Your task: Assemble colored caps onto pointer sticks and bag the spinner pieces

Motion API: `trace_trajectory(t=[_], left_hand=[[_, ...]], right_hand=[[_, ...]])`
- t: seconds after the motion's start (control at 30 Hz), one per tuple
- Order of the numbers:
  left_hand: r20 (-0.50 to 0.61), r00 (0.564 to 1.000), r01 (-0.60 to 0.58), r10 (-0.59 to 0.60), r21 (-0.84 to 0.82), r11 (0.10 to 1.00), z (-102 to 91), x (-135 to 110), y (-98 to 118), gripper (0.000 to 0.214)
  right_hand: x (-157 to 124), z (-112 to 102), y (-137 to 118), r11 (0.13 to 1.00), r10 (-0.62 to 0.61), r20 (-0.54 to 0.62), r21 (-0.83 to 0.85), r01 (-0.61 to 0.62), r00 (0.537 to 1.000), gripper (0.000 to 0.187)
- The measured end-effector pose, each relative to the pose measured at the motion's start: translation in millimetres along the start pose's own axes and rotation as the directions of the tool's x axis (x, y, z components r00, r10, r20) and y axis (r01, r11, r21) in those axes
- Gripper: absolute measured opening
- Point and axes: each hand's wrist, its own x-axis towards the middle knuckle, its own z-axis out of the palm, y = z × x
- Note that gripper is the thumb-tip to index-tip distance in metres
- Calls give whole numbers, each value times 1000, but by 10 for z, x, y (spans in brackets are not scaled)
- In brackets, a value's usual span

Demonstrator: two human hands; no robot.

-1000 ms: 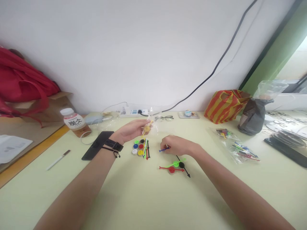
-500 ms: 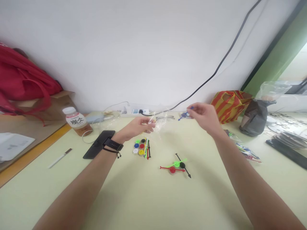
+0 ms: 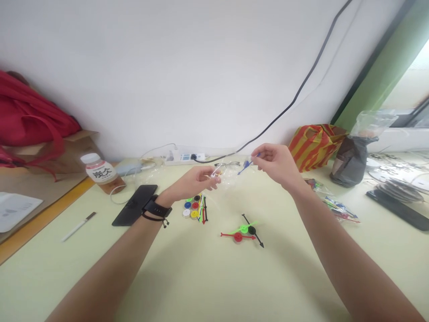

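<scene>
My left hand [image 3: 197,182] is closed on a clear plastic bag [image 3: 231,178] with white and yellow arrow pieces [image 3: 216,173] partly hidden by the fingers. To the right of the bag, my right hand [image 3: 276,164] pinches a blue arrow spinner [image 3: 246,166], tilted with its tip pointing down and left. On the table below lie a red arrow spinner [image 3: 237,237], a green one [image 3: 244,229] and a black one [image 3: 251,230], crossing one another. Several coloured round bases [image 3: 195,205] and loose arrows [image 3: 204,211] are grouped under my left hand.
A black phone [image 3: 134,205], a drink bottle [image 3: 102,173] and a white-and-brown stick [image 3: 78,227] lie to the left. Behind are a power strip [image 3: 184,158] and glasses [image 3: 232,164]. Packed bags of parts [image 3: 338,208], a striped bag [image 3: 315,145] and stacked discs [image 3: 398,190] occupy the right.
The blue arrow spinner in my right hand has moved slightly left and turned to show more of its length. My left hand keeps the bag, turned a little. The camera view has shifted slightly.
</scene>
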Motion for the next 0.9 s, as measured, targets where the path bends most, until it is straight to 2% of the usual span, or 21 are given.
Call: trace_trajectory(t=[0.17,0.37,0.53,0.67,0.8,0.9], left_hand=[[-15,999,-51,52,43,998,25,-16,84,42],[-38,993,-98,108,205,974,79,-67,216,37],[-53,987,-127,149,300,946,102,-95,296,34],[-48,987,-130,154,328,936,106,-92,311,34],[-38,986,-140,162,332,933,106,-94,318,35],[-34,987,-137,157,327,935,98,-96,304,35]], right_hand=[[-35,45,-9,990,45,90,-135,-33,995,13],[-82,81,-91,992,68,212,-122,-43,975,14],[-102,90,-134,972,41,186,-233,4,982,10],[-109,97,-121,976,82,253,-215,-26,964,9],[-97,101,-85,979,68,354,-206,7,933,11],[-88,89,-53,975,59,362,-222,24,930,12]])
